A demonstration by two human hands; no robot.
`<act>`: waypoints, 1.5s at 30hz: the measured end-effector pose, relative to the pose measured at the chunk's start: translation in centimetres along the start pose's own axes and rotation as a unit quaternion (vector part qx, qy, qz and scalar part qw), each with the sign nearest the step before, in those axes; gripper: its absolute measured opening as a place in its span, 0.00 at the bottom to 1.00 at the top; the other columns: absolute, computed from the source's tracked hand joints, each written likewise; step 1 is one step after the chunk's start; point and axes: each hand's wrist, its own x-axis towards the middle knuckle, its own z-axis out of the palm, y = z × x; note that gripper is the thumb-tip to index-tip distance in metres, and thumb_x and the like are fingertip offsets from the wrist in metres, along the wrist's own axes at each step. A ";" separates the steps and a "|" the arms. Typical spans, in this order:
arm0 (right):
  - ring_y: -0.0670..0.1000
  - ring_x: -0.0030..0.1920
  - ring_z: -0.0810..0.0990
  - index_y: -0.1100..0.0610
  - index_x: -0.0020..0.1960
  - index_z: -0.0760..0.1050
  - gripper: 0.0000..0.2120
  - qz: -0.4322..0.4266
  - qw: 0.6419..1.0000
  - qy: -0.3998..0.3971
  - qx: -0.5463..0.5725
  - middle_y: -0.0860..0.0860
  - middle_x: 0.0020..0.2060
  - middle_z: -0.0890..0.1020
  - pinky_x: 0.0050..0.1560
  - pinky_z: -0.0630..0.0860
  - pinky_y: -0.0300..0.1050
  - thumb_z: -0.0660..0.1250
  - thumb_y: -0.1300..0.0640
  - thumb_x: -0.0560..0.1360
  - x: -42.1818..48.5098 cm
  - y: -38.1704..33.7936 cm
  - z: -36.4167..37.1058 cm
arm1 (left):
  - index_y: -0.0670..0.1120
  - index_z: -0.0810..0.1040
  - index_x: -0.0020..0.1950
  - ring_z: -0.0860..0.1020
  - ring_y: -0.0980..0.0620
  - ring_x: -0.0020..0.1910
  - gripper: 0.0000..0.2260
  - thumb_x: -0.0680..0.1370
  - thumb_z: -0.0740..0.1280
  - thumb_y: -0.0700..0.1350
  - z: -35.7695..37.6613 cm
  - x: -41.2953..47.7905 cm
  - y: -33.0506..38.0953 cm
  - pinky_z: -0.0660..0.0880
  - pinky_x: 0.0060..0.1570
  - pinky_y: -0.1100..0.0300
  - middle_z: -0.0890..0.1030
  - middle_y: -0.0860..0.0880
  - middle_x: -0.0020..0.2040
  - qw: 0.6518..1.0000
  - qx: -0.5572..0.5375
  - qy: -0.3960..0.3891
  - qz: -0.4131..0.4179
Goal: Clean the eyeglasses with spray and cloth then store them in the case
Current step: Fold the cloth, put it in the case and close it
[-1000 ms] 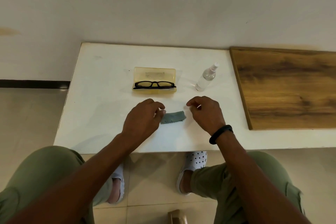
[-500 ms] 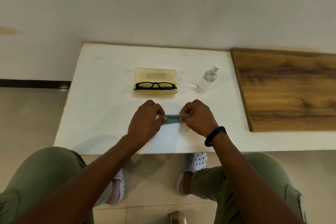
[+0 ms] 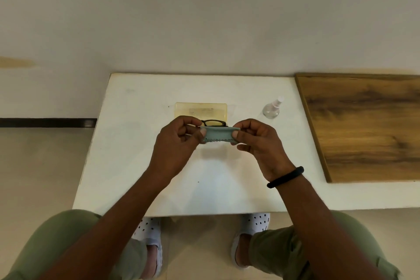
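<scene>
1. Now the light blue cloth (image 3: pixel 219 134) is stretched level between both hands above the white table (image 3: pixel 141 143).
2. The left hand (image 3: pixel 175 145) pinches the cloth's left end between thumb and curled fingers.
3. The right hand (image 3: pixel 259 143), with a black wristband (image 3: pixel 285 177) on its wrist, pinches the right end the same way.
4. The black eyeglasses (image 3: pixel 213 123) lie at the near edge of the yellow case (image 3: pixel 201 109), partly hidden behind the cloth and the left hand.
5. The clear spray bottle (image 3: pixel 271 109) stands to the right of the case, untouched.
6. A wooden board (image 3: pixel 363 125) lies along the table's right side.
</scene>
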 end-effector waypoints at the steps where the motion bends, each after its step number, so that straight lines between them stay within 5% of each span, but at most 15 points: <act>1: 0.53 0.42 0.82 0.57 0.47 0.80 0.04 -0.001 1.000 0.006 0.005 0.55 0.40 0.84 0.46 0.74 0.48 0.73 0.61 0.72 0.3 -0.1 0.2 | 0.49 0.79 0.53 0.84 0.57 0.41 0.06 0.77 0.71 0.44 -0.1 0.1 0.1 0.81 0.45 0.57 0.86 0.50 0.42 1.000 -0.018 -0.003 -0.005; 4: 0.51 0.41 0.82 0.55 0.44 0.81 0.04 -0.006 1.000 0.028 -0.004 0.53 0.39 0.84 0.47 0.74 0.49 0.72 0.64 0.74 1.0 -0.3 0.8 | 0.47 0.79 0.55 0.86 0.51 0.40 0.07 0.77 0.71 0.42 -0.5 0.7 0.2 0.82 0.45 0.52 0.86 0.47 0.43 0.998 -0.059 -0.001 -0.014; 15: 0.52 0.35 0.80 0.60 0.47 0.80 0.02 -0.007 0.998 0.066 0.017 0.54 0.36 0.83 0.39 0.75 0.42 0.70 0.63 0.75 3.6 -1.7 3.2 | 0.49 0.84 0.48 0.84 0.48 0.43 0.04 0.77 0.71 0.41 -1.3 4.2 -0.5 0.82 0.47 0.57 0.85 0.50 0.42 0.997 -0.062 0.040 -0.004; 19: 0.47 0.29 0.79 0.59 0.49 0.80 0.04 -0.010 0.993 0.118 -0.018 0.54 0.35 0.83 0.32 0.74 0.36 0.71 0.62 0.75 5.0 -1.5 4.4 | 0.49 0.85 0.49 0.83 0.54 0.41 0.04 0.75 0.73 0.43 -1.7 5.3 -0.9 0.79 0.42 0.66 0.86 0.53 0.42 0.996 -0.063 0.066 -0.021; 25: 0.55 0.35 0.83 0.51 0.43 0.79 0.05 -0.036 0.978 0.148 -0.139 0.51 0.32 0.83 0.41 0.81 0.52 0.73 0.58 0.72 6.7 -0.6 4.7 | 0.51 0.85 0.52 0.83 0.61 0.40 0.07 0.75 0.73 0.43 -2.0 5.8 -1.3 0.77 0.42 0.69 0.86 0.54 0.44 0.997 -0.004 0.071 -0.022; 30: 0.45 0.35 0.79 0.51 0.41 0.79 0.04 -0.050 0.958 0.163 -0.232 0.47 0.33 0.82 0.31 0.69 0.29 0.73 0.58 0.72 6.7 -0.2 5.0 | 0.49 0.85 0.54 0.82 0.62 0.43 0.08 0.76 0.71 0.43 -1.6 6.3 -1.4 0.72 0.41 0.79 0.86 0.53 0.46 0.995 0.079 0.063 -0.005; 34: 0.43 0.35 0.78 0.51 0.42 0.79 0.03 -0.046 0.948 0.159 -0.272 0.46 0.33 0.82 0.33 0.68 0.33 0.73 0.56 0.72 6.5 0.1 5.3 | 0.49 0.85 0.54 0.79 0.66 0.42 0.08 0.76 0.71 0.44 -1.5 6.6 -1.5 0.69 0.41 0.82 0.85 0.54 0.48 0.989 0.134 0.056 0.003; 41: 0.43 0.34 0.78 0.49 0.43 0.77 0.04 -0.054 0.933 0.161 -0.319 0.44 0.34 0.81 0.34 0.70 0.39 0.72 0.55 0.72 6.6 0.9 5.7 | 0.48 0.84 0.56 0.80 0.59 0.47 0.09 0.77 0.70 0.44 -1.4 6.4 -2.0 0.67 0.42 0.84 0.85 0.50 0.54 0.980 0.192 0.044 0.009; 45: 0.42 0.34 0.77 0.49 0.43 0.77 0.04 -0.054 0.922 0.160 -0.348 0.43 0.34 0.80 0.32 0.68 0.39 0.71 0.55 0.73 6.5 1.2 5.9 | 0.48 0.84 0.58 0.81 0.55 0.53 0.10 0.78 0.69 0.44 -1.2 6.4 -2.2 0.69 0.48 0.77 0.84 0.50 0.56 0.974 0.223 0.029 0.021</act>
